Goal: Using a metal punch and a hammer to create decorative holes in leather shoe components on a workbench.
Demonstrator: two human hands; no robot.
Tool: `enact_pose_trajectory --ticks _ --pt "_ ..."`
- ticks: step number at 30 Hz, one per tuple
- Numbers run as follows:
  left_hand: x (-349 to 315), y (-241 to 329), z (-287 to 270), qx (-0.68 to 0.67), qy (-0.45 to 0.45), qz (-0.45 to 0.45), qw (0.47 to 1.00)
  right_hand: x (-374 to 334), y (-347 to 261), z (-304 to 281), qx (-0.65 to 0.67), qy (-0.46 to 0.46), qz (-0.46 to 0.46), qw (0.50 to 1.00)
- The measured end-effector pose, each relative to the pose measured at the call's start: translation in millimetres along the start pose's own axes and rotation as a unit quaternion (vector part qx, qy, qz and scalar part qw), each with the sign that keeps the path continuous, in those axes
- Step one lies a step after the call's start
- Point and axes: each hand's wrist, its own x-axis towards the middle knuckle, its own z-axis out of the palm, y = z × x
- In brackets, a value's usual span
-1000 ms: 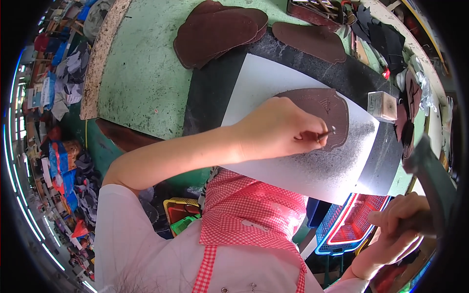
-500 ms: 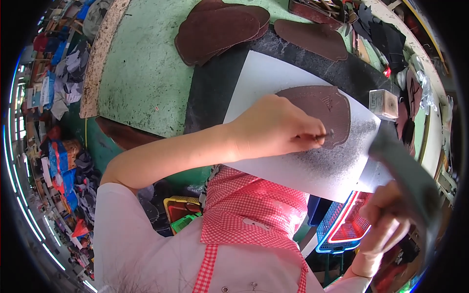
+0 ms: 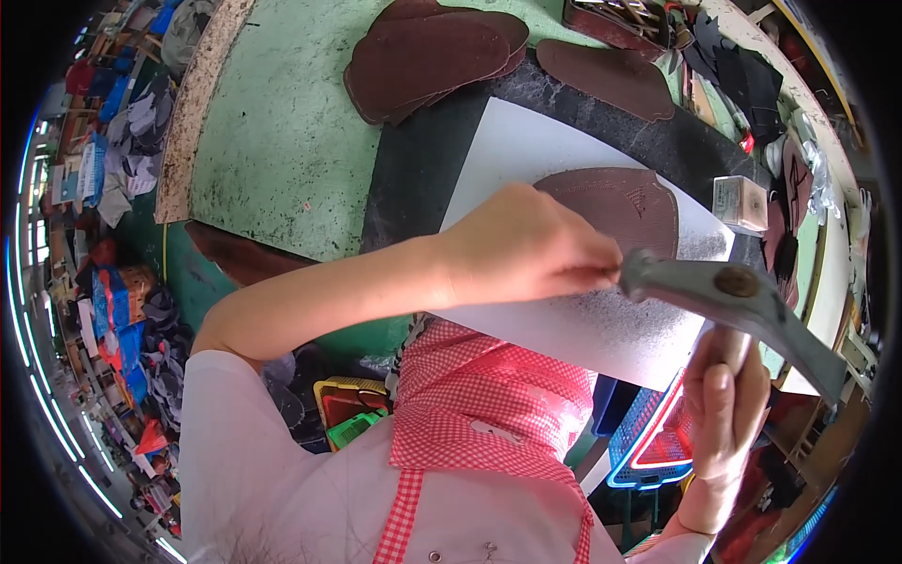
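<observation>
My left hand (image 3: pixel 531 244) is closed in a pinch over a dark brown leather piece (image 3: pixel 615 202), gripping a small metal punch. The punch is almost wholly hidden by my fingers and the hammer. A hammer (image 3: pixel 691 282) with a grey metal head is in my right hand (image 3: pixel 723 404), wrapped round its wooden handle. One end of its head is right beside my left fingertips, at the punch; whether they touch I cannot tell. Under the leather lies a white board (image 3: pixel 512 141), sprinkled with dark crumbs near its right corner. A cluster of small marks shows on the leather.
Stacked brown leather pieces (image 3: pixel 427 56) lie at the back, and another leather piece (image 3: pixel 606 77) beside them. A tool box (image 3: pixel 620 23) stands at the far edge. On the right is a small clear box (image 3: pixel 739 202). Blue and red baskets (image 3: pixel 648 442) sit below the table.
The hammer has swung down and left, from raised at the right to my left fingertips, and its head now covers the punch. My left hand has hardly moved.
</observation>
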Motion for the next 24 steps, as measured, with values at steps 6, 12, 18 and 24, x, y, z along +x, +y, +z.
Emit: enact_pose_trajectory --ticks 6,12,18,24 --pt "6 -7 -4 -0.184 -0.022 -0.055 0.981 -10 4 -6 0.104 0.067 -0.031 0.992" --pt "-2 -7 -3 -0.017 -0.02 -0.014 1.0 12 -1 21 0.04 0.071 -0.072 0.994" --pt "9 -12 -12 -0.204 -0.056 -0.058 0.976 37 -5 -104 0.186 -0.388 -0.034 0.902" --pt "6 -10 -17 -0.197 -0.064 -0.054 0.977 -16 18 -77 0.144 -0.015 -0.152 0.978"
